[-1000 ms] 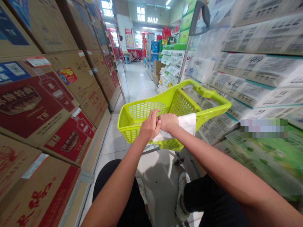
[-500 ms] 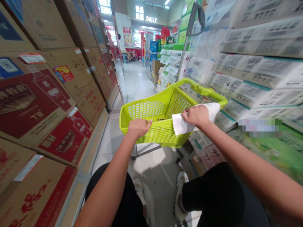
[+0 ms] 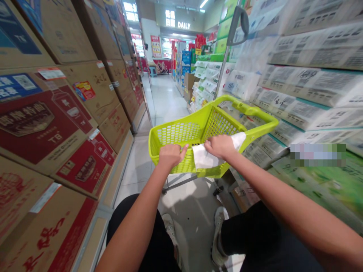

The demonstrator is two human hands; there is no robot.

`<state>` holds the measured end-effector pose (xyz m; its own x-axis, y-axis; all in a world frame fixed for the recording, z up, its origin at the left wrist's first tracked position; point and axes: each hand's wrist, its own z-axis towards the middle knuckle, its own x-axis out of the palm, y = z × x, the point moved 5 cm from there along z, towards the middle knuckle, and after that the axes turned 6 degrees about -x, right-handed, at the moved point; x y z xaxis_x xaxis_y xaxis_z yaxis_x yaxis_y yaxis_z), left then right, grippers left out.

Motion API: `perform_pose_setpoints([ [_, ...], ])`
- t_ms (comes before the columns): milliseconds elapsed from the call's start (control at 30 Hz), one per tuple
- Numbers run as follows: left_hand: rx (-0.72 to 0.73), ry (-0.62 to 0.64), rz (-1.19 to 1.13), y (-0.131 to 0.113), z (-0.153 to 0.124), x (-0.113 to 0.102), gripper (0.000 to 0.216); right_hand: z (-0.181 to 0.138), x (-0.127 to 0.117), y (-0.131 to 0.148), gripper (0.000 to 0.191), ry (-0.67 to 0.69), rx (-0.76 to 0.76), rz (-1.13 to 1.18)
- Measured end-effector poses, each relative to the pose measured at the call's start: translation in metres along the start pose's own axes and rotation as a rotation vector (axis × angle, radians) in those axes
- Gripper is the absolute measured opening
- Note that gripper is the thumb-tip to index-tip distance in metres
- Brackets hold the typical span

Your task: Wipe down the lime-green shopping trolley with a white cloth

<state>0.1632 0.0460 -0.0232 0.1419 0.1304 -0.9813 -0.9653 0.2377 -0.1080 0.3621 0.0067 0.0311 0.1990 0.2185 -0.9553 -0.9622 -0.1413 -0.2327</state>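
A lime-green shopping cart [image 3: 181, 128] with a perforated plastic basket stands sideways in front of me. My left hand [image 3: 171, 155] grips the near rim of its basket, fingers curled over the edge and thumb lying along the top. Further right on the same rim, my right hand [image 3: 220, 146] presses a white cloth [image 3: 205, 158] against the plastic, its fingers closed over it. The cloth drapes down the basket's outer side; whether it is fabric or paper I cannot tell. The cart's handle [image 3: 263, 126] is to the right of my right hand.
Stacked cardboard cartons [image 3: 36, 121] line the left side. On the right rise piles of white plastic-wrapped packs [image 3: 300, 105] and a green pack [image 3: 334, 181]. A grey-handled metal pole [image 3: 224, 68] stands behind the cart. The tiled aisle [image 3: 166, 94] runs ahead.
My right hand has slid the cloth leftward along the basket rim, toward my left hand. My left hand keeps its hold on the rim. The view has shifted slightly.
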Motion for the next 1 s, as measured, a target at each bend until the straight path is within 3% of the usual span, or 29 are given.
perform_pose_setpoints([
  [133,-0.07,-0.001,-0.005,0.018,0.01,0.002,0.067,-0.016,-0.017,-0.065,0.049,-0.032,0.099,-0.081],
  [267,-0.087,-0.046,-0.006,0.028,0.018,0.003,0.056,-0.035,-0.037,-0.132,0.044,-0.19,0.225,-0.117],
  [400,-0.064,-0.084,0.007,0.026,0.018,0.006,0.054,-0.044,-0.041,-0.152,0.04,-0.278,0.217,-0.131],
  [567,-0.044,-0.113,0.031,0.014,0.012,0.008,0.055,-0.036,-0.032,-0.116,0.031,-0.348,0.232,-0.137],
  [867,0.05,-0.102,0.024,-0.012,-0.007,0.006,0.062,-0.007,0.001,0.021,0.033,-0.183,0.011,0.033],
  [1000,0.028,-0.094,0.028,-0.006,-0.007,0.006,0.064,-0.003,0.003,0.036,0.035,-0.18,-0.037,0.051],
])
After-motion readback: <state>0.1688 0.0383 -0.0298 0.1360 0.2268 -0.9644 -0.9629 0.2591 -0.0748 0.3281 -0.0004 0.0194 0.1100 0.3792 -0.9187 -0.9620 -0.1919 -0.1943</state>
